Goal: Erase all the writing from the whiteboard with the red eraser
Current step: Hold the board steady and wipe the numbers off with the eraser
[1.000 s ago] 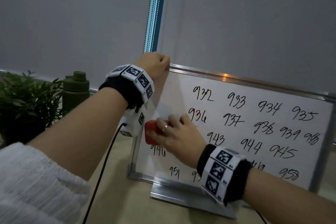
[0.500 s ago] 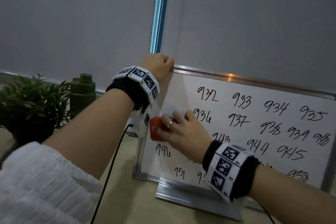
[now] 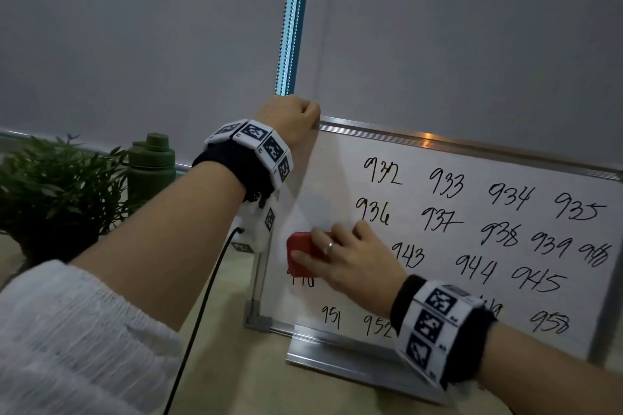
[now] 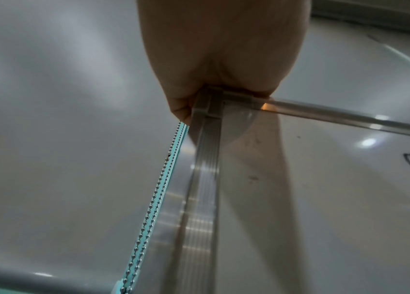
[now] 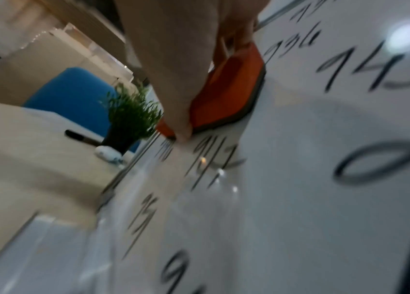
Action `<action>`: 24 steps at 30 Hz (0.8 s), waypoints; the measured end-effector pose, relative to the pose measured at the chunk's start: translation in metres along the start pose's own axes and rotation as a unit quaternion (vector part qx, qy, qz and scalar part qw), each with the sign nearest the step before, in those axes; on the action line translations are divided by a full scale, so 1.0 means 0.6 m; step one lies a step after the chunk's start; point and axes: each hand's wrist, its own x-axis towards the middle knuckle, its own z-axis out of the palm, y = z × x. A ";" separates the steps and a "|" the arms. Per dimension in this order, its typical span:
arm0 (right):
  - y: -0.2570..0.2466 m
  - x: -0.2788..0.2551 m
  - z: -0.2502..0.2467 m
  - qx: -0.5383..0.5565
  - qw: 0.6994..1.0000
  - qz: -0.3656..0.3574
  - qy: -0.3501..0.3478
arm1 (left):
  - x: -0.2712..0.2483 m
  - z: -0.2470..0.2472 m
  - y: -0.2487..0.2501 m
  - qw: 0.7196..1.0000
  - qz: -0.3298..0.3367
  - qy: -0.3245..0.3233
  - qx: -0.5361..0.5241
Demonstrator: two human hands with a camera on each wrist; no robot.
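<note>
we are pressing the red eraser (image 3: 301,256) flat on the whiteboard (image 3: 451,283), at its left side about mid-height, just above a half-covered number and left of 943. our right hand (image 3: 350,263) is gripping the eraser, fingers curled over its top, thumb under its lower edge; the right wrist view, blurry, is showing the eraser (image 5: 226,89) lying face-down on the board (image 5: 299,179) with the right hand (image 5: 179,65) clamped round it. the patch of board above the eraser is looking bare; numbers 932 to 958 are standing in rows to the right and below. our left hand (image 3: 291,120) is curling tight over the board's top left corner; the left wrist view is showing the left hand (image 4: 221,59) closed on the corner of the frame (image 4: 205,169). the board is standing on a metal base (image 3: 340,360) on a beige table (image 3: 219,381). a plant (image 3: 57,192) and a green bottle (image 3: 151,168) are sitting left of it, well apart from the board. a marker (image 5: 80,137) is lying by the plant (image 5: 128,117). grey blinds (image 3: 135,44) with a bead chain (image 3: 286,20) are hanging behind.
</note>
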 end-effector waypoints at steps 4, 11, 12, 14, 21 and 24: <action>0.054 0.040 -0.012 -0.031 0.995 0.085 0.047 | 0.002 0.002 -0.003 1.000 0.003 -0.001 -0.001; 0.001 0.019 0.002 -0.008 0.990 0.128 0.050 | 0.004 0.003 -0.002 1.000 0.000 -0.001 0.004; -0.012 0.005 0.005 -0.002 0.995 0.092 0.032 | 0.004 0.003 -0.001 1.000 0.001 0.001 0.006; -0.017 -0.008 0.005 0.008 0.998 0.054 0.010 | 0.004 0.003 0.000 1.000 0.004 0.004 0.006; 0.098 0.080 -0.038 -0.038 0.965 0.243 0.092 | 0.004 0.005 0.002 1.000 -0.002 0.011 0.008; 0.073 0.069 -0.026 -0.028 0.964 0.243 0.106 | 0.000 0.000 0.004 1.000 -0.006 0.012 0.012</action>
